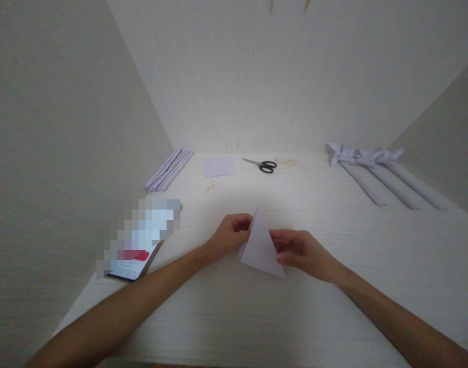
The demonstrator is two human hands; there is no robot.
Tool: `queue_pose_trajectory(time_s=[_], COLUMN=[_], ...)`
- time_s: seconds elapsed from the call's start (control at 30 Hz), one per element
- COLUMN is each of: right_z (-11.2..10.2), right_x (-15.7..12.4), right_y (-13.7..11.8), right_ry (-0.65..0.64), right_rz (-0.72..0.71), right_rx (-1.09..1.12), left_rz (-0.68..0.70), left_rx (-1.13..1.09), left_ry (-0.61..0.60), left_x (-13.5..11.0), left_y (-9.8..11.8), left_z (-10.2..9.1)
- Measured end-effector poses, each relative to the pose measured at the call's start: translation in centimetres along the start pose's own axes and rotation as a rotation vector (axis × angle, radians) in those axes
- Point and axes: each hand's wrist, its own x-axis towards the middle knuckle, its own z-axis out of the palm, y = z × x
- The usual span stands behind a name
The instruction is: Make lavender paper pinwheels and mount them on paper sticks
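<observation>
Between my hands, just above the white tabletop (218, 317), is a piece of pale paper (260, 250) folded into a triangle, its point toward the far wall. My left hand (236, 229) pinches the paper's left edge, and some of those fingers are hidden behind it. On the other side, my right hand (301, 250) holds the right edge, thumb in front and fingers behind. Beyond the hands lie a flat pale paper square (219, 166) and scissors (261, 165) with black handles, blades pointing left.
At the left stands a tablet or phone (142, 250), partly blurred out. Rolled paper sticks (168, 171) lie behind it. Thin yellowish bits (210, 186) are scattered near the square. Paper pinwheel-like pieces on sticks (387, 174) rest at the far right. Walls enclose the back and sides.
</observation>
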Motion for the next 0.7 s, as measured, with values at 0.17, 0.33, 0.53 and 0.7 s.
queue_pose_trajectory(time_s=[0.17,0.33,0.53,0.7], right_z=[1.2,2.7,2.3,2.0], right_x=[-0.4,-0.4,-0.3,-0.5], right_y=[0.3,1.3,0.8,-0.3], right_ry=[0.213,0.369,0.439,0.531], right_rz=[-0.032,-0.135,-0.175,-0.114], right_rx=[-0.336,-0.692,-0.683,-0.592], left_rz=[0.013,0.032,0.068,0.034], left_rx=[0.054,0.056,-0.018,-0.083], left_ry=[0.152,0.266,0.219,0.198], left_x=[0.1,0.2,0.0,-0.1], left_y=[-0.1,-0.4,-0.4,-0.6], left_z=[0.8,1.4,1.3,1.2])
